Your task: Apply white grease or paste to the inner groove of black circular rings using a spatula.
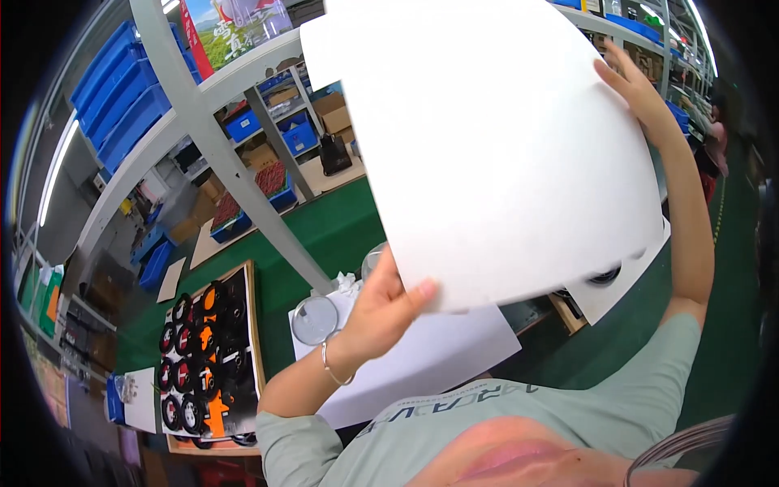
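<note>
Head view: I'm holding up a white sheet (503,162), left hand (383,312) pinching its near edge, right hand (639,88) spread; probably needs levelling next.

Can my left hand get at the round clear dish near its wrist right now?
Probably not straight away: the left hand is pinching the large white sheet. The round clear dish looks close and uncovered, though.

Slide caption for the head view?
Left hand grips a large white sheet at its lower-left corner; right hand at its right edge; tray of round parts at left.
</note>
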A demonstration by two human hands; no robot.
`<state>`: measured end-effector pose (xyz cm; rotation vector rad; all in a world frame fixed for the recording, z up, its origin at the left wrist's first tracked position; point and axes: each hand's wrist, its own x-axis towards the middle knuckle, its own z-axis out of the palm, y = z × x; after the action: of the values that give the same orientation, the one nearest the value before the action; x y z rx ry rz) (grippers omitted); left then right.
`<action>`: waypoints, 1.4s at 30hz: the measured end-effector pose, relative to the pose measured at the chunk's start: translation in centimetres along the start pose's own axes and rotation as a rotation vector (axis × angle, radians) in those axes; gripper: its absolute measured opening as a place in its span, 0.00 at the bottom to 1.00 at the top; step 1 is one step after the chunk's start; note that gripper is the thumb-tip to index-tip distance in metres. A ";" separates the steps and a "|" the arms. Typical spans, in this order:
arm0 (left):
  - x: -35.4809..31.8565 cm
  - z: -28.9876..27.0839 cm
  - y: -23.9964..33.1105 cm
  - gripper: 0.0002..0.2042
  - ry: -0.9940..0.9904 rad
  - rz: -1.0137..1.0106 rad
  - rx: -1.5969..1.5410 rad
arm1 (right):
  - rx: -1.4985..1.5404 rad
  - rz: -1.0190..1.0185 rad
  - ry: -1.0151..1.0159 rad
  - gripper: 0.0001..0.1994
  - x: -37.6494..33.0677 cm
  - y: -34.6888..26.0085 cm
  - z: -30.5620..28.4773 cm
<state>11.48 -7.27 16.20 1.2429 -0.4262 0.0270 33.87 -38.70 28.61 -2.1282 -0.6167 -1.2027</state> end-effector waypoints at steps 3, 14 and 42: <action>-1.4 0.0 -0.9 0.26 -0.022 -0.092 0.050 | 0.613 0.559 -0.576 0.32 -0.1 0.8 -0.3; 2.7 0.4 -2.5 0.23 -0.179 -0.249 0.151 | 1.212 0.470 -0.021 0.22 -22.3 14.6 -13.8; 29.2 -6.4 -26.9 0.09 0.584 -0.578 0.420 | -0.219 0.875 -0.653 0.22 -10.4 27.1 20.0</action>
<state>47.01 -16.49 -0.32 1.6561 0.4757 -0.0155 58.35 -44.80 3.94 -2.5366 0.2361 -0.0907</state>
